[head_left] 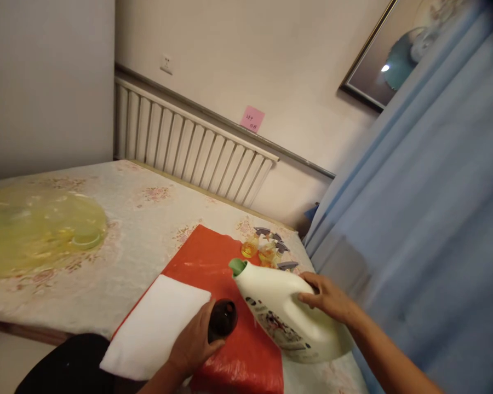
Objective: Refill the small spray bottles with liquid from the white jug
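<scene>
My right hand (324,295) grips the handle of a large cream-coloured detergent jug (287,312), tilted so that its green spout points to the upper left. The label on its side shows small pictures. Wrapped round a small dark brown bottle (222,320), my left hand (193,339) holds it below and left of the jug's spout, apart from it. Under both lies a red plastic sheet (205,251), with a folded white cloth (156,323) on its left part. No stream of liquid is visible between jug and bottle.
Several spray bottles (267,253) with grey triggers and yellow liquid stand behind the jug. A translucent yellow-green bag or cover (36,230) lies at the left of the flowered tablecloth (135,219). A blue curtain (427,219) hangs close on the right; a radiator (189,145) lines the wall.
</scene>
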A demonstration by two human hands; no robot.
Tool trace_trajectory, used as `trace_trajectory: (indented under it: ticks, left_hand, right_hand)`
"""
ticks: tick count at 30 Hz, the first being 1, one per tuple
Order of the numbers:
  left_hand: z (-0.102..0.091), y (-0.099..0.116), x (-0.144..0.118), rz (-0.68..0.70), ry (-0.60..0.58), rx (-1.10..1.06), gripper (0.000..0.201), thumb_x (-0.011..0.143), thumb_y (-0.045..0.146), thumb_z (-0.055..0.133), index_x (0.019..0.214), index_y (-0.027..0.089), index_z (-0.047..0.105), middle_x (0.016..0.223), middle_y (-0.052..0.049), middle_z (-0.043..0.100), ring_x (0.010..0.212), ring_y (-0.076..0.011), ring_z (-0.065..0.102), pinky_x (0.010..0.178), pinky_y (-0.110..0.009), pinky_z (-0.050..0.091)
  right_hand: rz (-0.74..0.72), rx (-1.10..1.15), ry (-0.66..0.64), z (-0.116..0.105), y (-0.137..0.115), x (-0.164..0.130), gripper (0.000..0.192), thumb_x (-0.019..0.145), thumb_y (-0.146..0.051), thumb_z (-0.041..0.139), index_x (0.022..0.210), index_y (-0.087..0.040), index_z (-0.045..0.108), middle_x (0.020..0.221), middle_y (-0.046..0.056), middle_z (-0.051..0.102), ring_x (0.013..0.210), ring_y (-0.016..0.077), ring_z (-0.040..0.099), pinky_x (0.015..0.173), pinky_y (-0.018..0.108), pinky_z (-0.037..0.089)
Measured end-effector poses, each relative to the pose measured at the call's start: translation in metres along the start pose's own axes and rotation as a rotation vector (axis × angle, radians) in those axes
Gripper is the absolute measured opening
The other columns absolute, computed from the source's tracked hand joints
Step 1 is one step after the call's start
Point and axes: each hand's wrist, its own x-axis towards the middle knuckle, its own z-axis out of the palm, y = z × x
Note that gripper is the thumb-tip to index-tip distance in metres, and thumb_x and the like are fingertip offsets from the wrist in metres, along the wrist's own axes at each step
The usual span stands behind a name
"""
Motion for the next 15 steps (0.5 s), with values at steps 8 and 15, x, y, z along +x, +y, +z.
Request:
trace_trajectory:
  ticks: [8,15]
  left_hand:
    - [0.005,-0.006,0.001,-0.021,0.001,0.031,0.09,0.063,0.02,0.067,0.145,0.02,0.03,0.148,-0.017,0.046,0.138,-0.0337,0.042,0.115,-0.053,0.035]
    - [0.012,-0.014,0.0,-0.035,-0.056,0.068,0.095,0.06,0.02,0.068,0.147,0.021,0.028,0.151,-0.017,0.042,0.14,-0.0358,0.038,0.116,-0.054,0.033]
  right_hand:
    - [-0.036,0.464,0.301,0.025,-0.007,0.083,0.027,0.058,-0.022,0.063,0.085,-0.019,0.064,0.081,-0.001,0.063,0.079,0.0195,0.056,0.069,0.027,0.043]
    - [0.016,0.684,0.414,0.114,-0.022,0.183,0.039,0.053,-0.019,0.049,0.09,-0.018,0.057,0.084,0.001,0.063,0.077,0.0188,0.056,0.063,0.024,0.043]
